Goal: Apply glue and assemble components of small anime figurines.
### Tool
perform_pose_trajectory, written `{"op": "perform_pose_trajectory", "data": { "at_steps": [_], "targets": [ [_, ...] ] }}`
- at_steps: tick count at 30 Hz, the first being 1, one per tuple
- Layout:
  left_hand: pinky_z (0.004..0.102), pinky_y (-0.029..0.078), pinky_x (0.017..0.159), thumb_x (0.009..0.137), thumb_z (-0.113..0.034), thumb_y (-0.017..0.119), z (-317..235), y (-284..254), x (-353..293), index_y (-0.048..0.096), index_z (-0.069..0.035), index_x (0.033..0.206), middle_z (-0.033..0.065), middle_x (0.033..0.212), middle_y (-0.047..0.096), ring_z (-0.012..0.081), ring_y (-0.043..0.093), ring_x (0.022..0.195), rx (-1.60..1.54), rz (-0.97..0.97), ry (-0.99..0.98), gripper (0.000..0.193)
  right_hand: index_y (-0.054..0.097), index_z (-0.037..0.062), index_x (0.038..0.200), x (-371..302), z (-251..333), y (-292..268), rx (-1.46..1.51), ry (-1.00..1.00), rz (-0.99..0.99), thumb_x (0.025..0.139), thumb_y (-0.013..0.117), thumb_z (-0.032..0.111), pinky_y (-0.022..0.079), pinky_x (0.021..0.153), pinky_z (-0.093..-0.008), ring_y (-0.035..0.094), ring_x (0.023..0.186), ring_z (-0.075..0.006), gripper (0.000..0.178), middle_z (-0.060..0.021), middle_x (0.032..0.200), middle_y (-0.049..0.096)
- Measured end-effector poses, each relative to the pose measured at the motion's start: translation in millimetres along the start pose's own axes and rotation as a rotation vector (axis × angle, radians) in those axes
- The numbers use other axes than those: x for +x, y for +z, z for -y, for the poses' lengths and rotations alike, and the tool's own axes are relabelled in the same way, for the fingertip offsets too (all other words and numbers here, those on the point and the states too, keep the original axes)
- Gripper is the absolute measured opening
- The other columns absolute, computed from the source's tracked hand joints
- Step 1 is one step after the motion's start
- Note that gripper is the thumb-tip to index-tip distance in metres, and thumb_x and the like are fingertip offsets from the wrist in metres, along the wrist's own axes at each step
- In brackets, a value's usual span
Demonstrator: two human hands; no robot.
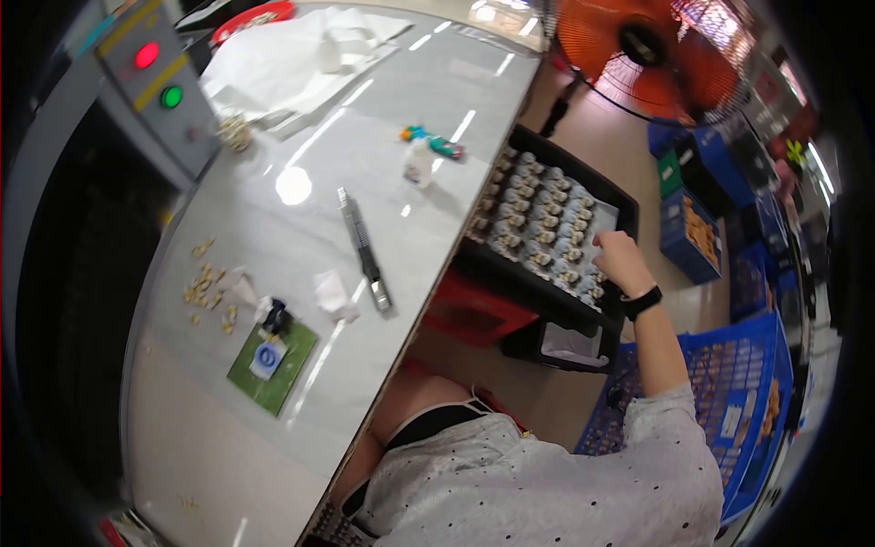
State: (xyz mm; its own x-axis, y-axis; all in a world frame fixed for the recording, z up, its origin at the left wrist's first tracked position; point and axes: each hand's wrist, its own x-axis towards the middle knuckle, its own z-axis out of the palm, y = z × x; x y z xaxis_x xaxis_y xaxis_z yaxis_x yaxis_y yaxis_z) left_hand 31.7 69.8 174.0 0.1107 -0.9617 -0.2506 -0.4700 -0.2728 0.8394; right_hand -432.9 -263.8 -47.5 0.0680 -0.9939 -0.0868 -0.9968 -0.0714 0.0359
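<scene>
My right hand (623, 261), with a black band at the wrist, reaches out over the right side of a black tray (622, 202). Its fingers are curled together, and whatever may be between them is too small or hidden to name. Rows of small pale figure-like pieces (549, 214) stand close together in the tray, near my fingertips. A whitish liner sheet (603, 221) shows beside the rows. My left hand is out of sight.
On the grey table (273, 237) lie a green mat (293, 369), a black-handled cutter (362, 246), crumpled tissue (334, 295), small yellowish pieces (204, 286) and a small white bottle (418, 164). An orange fan (643, 46) stands ahead; a blue crate (729, 365) is at my right.
</scene>
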Motion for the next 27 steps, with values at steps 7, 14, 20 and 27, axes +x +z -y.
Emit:
{"op": "perform_pose_trajectory", "data": {
  "at_steps": [7, 14, 20, 27],
  "targets": [
    [0.038, 0.052, 0.056, 0.066, 0.005, 0.061, 56, 109, 0, 0.045, 0.002, 0.101, 0.0191, 0.089, 0.044, 0.0305, 0.057, 0.063, -1.295, -0.021, -0.007, 0.039, 0.054, 0.003, 0.101, 36, 203, -72, 0.92, -0.554, -0.417, 0.066, 0.071, 0.028, 0.043, 0.075, -0.0293, 0.053, 0.092, -0.0187, 0.046, -0.008, 0.097, 0.056],
    [0.0375, 0.049, 0.061, 0.073, -0.001, 0.053, 86, 120, 79, 0.021, 0.003, 0.129, 0.0302, 0.117, 0.037, 0.0366, 0.058, 0.075, -1.448, -0.005, 0.018, 0.065, 0.062, -0.0001, 0.086, 43, 260, -54, 1.141, -0.654, -0.471, 0.078, 0.058, 0.021, 0.04, 0.074, -0.0256, 0.053, 0.078, -0.0151, 0.023, -0.0088, 0.083, 0.061],
    [0.0358, 0.048, 0.06, 0.073, -0.01, 0.059, 108, 112, 91, 0.018, -0.003, 0.133, 0.0295, 0.117, 0.037, 0.0325, 0.056, 0.078, -1.634, -0.023, 0.066, 0.073, 0.048, -0.0121, 0.102, -94, 294, -59, 1.8, -0.704, 0.536, 0.079, 0.058, 0.042, 0.042, 0.05, -0.0214, 0.057, 0.061, -0.014, 0.059, -0.0144, 0.079, 0.059],
    [0.036, 0.042, 0.077, 0.078, -0.035, 0.059, 126, 106, 91, 0.017, -0.016, 0.134, 0.0175, 0.126, 0.034, 0.0233, 0.052, 0.095, -1.533, 0.241, 0.319, 0.072, 0.049, -0.0098, 0.1, -111, 312, -58, 1.841, -0.634, 0.725, 0.077, 0.056, 0.052, 0.043, 0.05, -0.0208, 0.056, 0.059, -0.0126, 0.066, -0.0148, 0.086, 0.058]
  ]
}}
